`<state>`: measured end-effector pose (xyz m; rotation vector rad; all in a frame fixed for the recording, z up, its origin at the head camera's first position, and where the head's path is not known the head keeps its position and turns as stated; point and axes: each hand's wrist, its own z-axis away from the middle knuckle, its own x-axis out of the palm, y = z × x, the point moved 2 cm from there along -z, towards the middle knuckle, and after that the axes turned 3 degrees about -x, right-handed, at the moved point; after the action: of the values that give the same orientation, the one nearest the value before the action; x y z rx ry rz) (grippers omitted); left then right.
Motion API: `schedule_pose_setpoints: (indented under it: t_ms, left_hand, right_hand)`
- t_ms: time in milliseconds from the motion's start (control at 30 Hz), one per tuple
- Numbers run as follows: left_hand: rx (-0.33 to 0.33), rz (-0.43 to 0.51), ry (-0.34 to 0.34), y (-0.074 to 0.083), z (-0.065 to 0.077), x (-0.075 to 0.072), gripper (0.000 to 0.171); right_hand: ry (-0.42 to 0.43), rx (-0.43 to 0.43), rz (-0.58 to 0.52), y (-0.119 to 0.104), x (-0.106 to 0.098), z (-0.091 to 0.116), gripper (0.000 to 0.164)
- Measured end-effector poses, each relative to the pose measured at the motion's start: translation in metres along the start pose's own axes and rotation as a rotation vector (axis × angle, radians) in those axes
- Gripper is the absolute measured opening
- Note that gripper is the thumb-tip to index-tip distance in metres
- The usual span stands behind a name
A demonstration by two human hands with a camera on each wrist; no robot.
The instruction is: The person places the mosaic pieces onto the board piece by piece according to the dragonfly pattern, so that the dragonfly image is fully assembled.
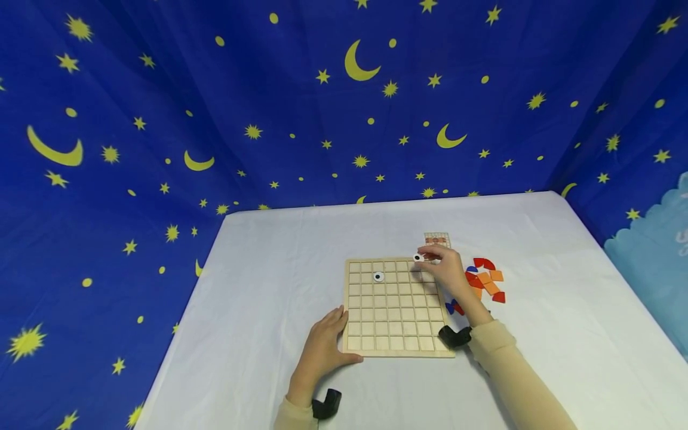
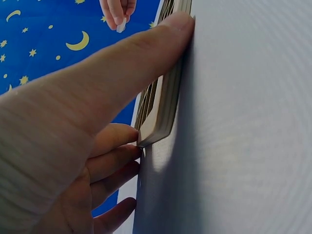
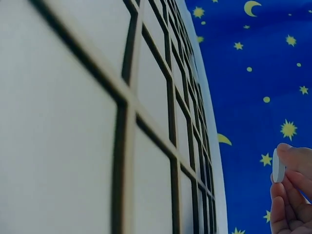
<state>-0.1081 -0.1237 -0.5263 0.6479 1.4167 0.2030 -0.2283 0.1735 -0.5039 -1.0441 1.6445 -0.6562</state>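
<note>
A person's right hand (image 1: 448, 269) gripped a white disc with a black eye dot (image 1: 418, 258), thumb and fingers pinching its rim near the far edge of a gridded wooden board (image 1: 395, 314). The right wrist view showed the disc edge-on and raised; the rim hold probably served to keep its dotted face uncovered. The left hand (image 1: 325, 338) clasped nothing: its fingers lay relaxed against the board's left side, thumb along the near edge, apparently bracing the corner against sliding.

A matching disc (image 1: 378, 277) lay dot up on the grid, left of the right fingers and slightly nearer the person. Just beyond those fingers, partly hidden by the hand, was a small printed card (image 1: 437, 235), seemingly placed for easy viewing. To their right, orange pieces (image 1: 497, 276), red pieces (image 1: 499, 297) and blue pieces (image 1: 450, 308) lay loose on the white-covered desk (image 1: 269, 286), perhaps set there to leave the squares free yet within reach.
</note>
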Motion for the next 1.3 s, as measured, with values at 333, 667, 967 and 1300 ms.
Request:
schedule_pose_setpoints:
  t_ms: [333, 667, 967, 1300]
  left_hand:
    - [0.008, 0.006, 0.004, 0.0, 0.001, -0.001, 0.101]
    - [0.008, 0.002, 0.001, -0.001, -0.001, 0.0, 0.101]
    - [0.012, -0.001, 0.001, -0.001, -0.001, 0.001, 0.101]
    - [0.007, 0.001, 0.001, 0.0, 0.0, 0.0, 0.1]
  right_hand:
    - [-0.048, -0.062, 0.005, -0.009, 0.021, 0.0, 0.033]
    - [-0.093, -0.078, -0.02, -0.013, 0.037, -0.002, 0.031]
    - [-0.111, -0.082, -0.064, -0.022, 0.046, 0.001, 0.033]
    - [-0.156, -0.072, -0.064, -0.02, 0.054, 0.004, 0.032]
